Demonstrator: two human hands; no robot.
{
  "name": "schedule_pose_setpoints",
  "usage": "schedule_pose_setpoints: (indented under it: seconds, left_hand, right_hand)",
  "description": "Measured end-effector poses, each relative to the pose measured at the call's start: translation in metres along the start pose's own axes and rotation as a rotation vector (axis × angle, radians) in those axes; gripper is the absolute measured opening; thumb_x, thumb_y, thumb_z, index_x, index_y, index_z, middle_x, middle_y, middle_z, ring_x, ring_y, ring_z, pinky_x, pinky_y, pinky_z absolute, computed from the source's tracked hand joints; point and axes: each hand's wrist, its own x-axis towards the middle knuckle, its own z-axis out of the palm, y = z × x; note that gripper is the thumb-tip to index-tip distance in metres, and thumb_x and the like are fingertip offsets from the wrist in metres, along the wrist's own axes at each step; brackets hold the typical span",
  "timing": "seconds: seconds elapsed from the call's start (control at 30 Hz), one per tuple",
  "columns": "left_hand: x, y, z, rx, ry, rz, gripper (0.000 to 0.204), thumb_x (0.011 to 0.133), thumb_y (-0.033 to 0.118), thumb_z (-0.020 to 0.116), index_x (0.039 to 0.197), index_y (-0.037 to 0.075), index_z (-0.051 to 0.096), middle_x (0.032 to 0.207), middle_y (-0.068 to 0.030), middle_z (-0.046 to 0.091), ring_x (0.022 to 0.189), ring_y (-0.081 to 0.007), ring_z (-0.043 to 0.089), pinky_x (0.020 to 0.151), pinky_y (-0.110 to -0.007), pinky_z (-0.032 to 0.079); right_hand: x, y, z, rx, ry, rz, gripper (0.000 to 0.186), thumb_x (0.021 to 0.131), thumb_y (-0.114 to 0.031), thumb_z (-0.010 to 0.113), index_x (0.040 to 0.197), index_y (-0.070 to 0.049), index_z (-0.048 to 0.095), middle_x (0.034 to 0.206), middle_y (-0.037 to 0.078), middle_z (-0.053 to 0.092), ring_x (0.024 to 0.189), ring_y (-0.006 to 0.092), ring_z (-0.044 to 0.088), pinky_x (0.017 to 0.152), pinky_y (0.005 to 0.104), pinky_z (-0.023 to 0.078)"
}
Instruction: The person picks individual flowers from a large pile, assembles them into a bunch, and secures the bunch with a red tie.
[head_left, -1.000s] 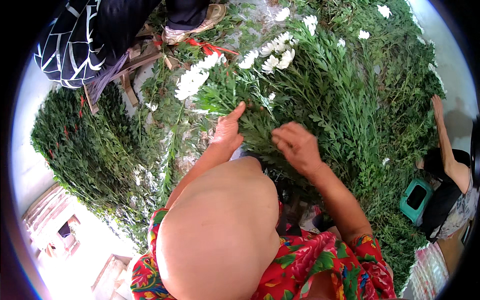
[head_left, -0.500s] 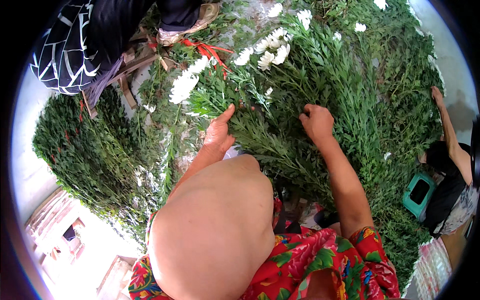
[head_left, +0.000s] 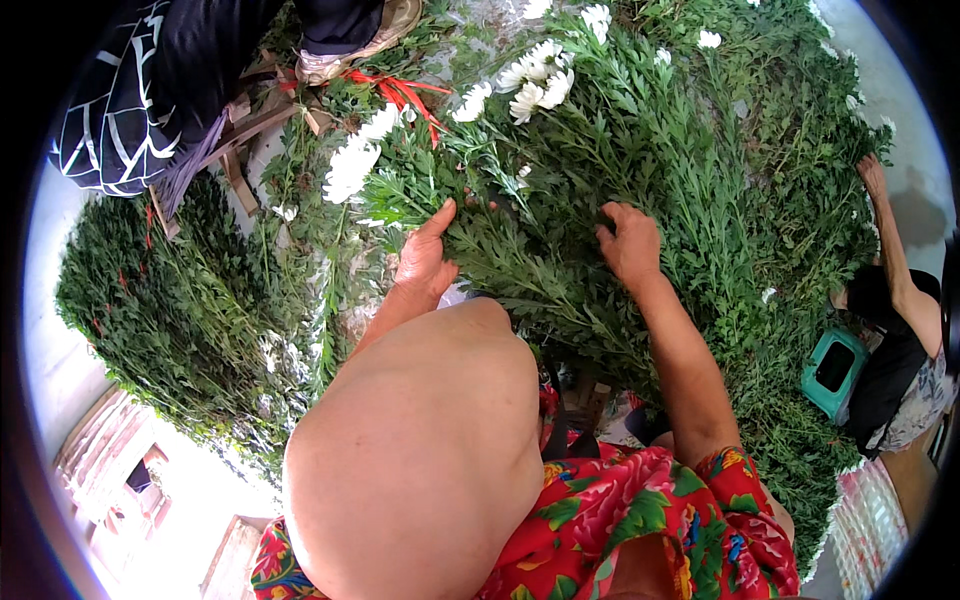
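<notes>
My left hand [head_left: 428,262] is closed around a bunch of white chrysanthemums [head_left: 350,170], its thumb lying over the green stems and its other fingers mostly hidden below. The white heads of this bunch point up and to the left. To the right, over the dark leafy stems [head_left: 540,260], is my right hand [head_left: 632,245], with forefinger and thumb bent and a gap between them. No stem shows in that gap. More white chrysanthemums [head_left: 540,78] lie beyond both hands, on long leafy stems.
Cut stems [head_left: 720,230] cover the right side, and another leafy heap [head_left: 150,290] lies left. Red ties [head_left: 400,95] and wooden slats [head_left: 255,140] lie near a person's shoe [head_left: 360,45]. At far right, another person's arm [head_left: 905,270] reaches past a teal plastic box [head_left: 835,375].
The whole view has shifted slightly, so most things sit further left. My right forefinger and thumb have parted a little. My left hand keeps its hold on the bunch.
</notes>
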Motion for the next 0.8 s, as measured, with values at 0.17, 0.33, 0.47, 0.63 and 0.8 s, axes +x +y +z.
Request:
schedule_pose_setpoints:
  seconds: [0.17,0.33,0.47,0.63,0.8]
  left_hand:
    - [0.006,-0.002,0.01,0.02,-0.008,-0.029,0.032,0.105,0.024,0.056,0.129,0.003,0.059,0.121,-0.0208,0.069,0.111,-0.0344,0.069,0.101,-0.052,0.056]
    - [0.004,0.0,0.006,0.018,-0.011,-0.021,0.033,0.105,0.025,0.056,0.129,0.003,0.06,0.122,-0.0216,0.069,0.113,-0.0349,0.068,0.103,-0.052,0.054]
    - [0.005,-0.001,0.008,0.012,-0.003,-0.027,0.033,0.105,0.025,0.056,0.13,0.003,0.06,0.123,-0.0216,0.069,0.115,-0.035,0.067,0.104,-0.052,0.052]
    - [0.005,-0.001,0.003,0.038,-0.004,-0.042,0.035,0.106,0.026,0.055,0.131,0.003,0.059,0.126,-0.021,0.068,0.117,-0.0336,0.066,0.105,-0.05,0.052]
    - [0.008,0.0,-0.003,0.049,0.005,-0.053,0.036,0.107,0.028,0.053,0.135,0.005,0.057,0.131,-0.0216,0.065,0.122,-0.0346,0.063,0.11,-0.051,0.048]
  right_hand:
    - [0.008,0.058,0.016,0.795,0.132,0.214,0.038,0.091,-0.021,0.075,0.122,-0.002,0.062,0.113,0.017,0.072,0.097,0.0325,0.071,0.079,0.0426,0.055]
    - [0.006,0.008,-0.005,0.415,0.035,0.102,0.038,0.091,-0.023,0.074,0.121,-0.003,0.061,0.102,0.018,0.072,0.091,0.0371,0.07,0.081,0.0454,0.055]
    - [0.007,-0.012,-0.008,-0.058,-0.012,-0.097,0.042,0.084,-0.024,0.079,0.119,-0.007,0.063,0.091,0.015,0.069,0.089,0.0396,0.068,0.078,0.052,0.052]
    - [0.012,-0.004,-0.018,0.456,0.031,0.162,0.036,0.08,-0.027,0.083,0.104,-0.007,0.063,0.084,0.014,0.067,0.084,0.0364,0.068,0.074,0.0494,0.052]
    - [-0.02,-0.006,-0.01,-0.126,0.064,-0.083,0.032,0.081,-0.025,0.08,0.101,-0.01,0.061,0.099,0.01,0.064,0.094,0.0334,0.065,0.075,0.0445,0.053]
